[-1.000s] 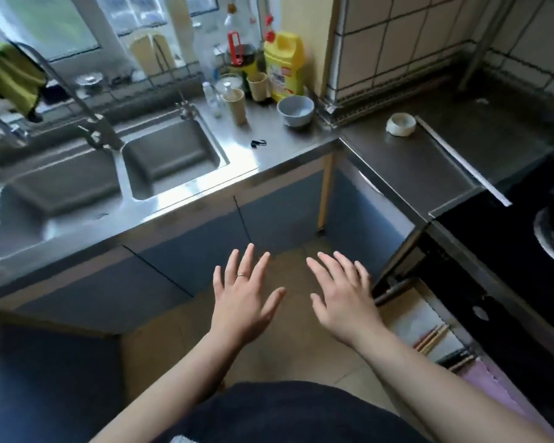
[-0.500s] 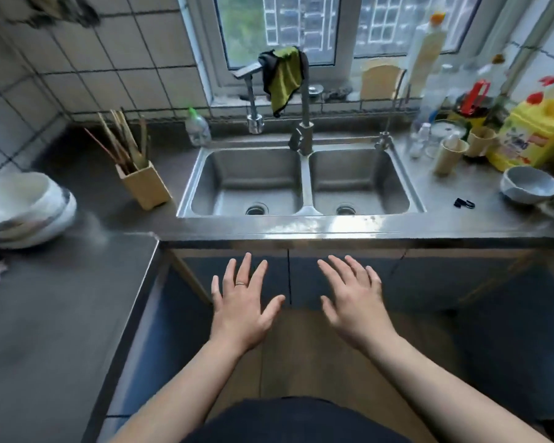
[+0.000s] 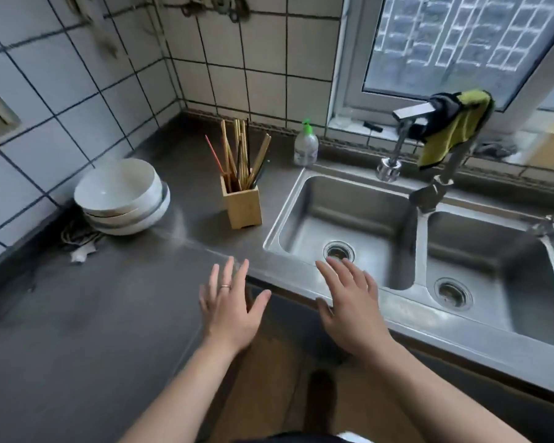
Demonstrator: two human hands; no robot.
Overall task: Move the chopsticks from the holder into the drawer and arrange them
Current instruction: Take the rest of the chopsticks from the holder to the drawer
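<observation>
The chopsticks point(image 3: 241, 155) stand upright, fanned, in the wooden holder point(image 3: 242, 204) at centre frame on the steel counter point(image 3: 77, 330) beside the sink point(image 3: 343, 219), while left hand point(image 3: 229, 310) and right hand point(image 3: 352, 306) hover spread, empty.

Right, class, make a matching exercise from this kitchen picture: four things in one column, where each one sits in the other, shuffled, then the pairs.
Things
1. chopsticks
2. stacked bowls
3. green cloth
4. soap bottle

Places
A. draped over the tap
B. upright in the wooden holder
C. counter, behind the sink's left corner
D. counter, left of the holder

Pairs: 1-B, 2-D, 3-A, 4-C
</observation>
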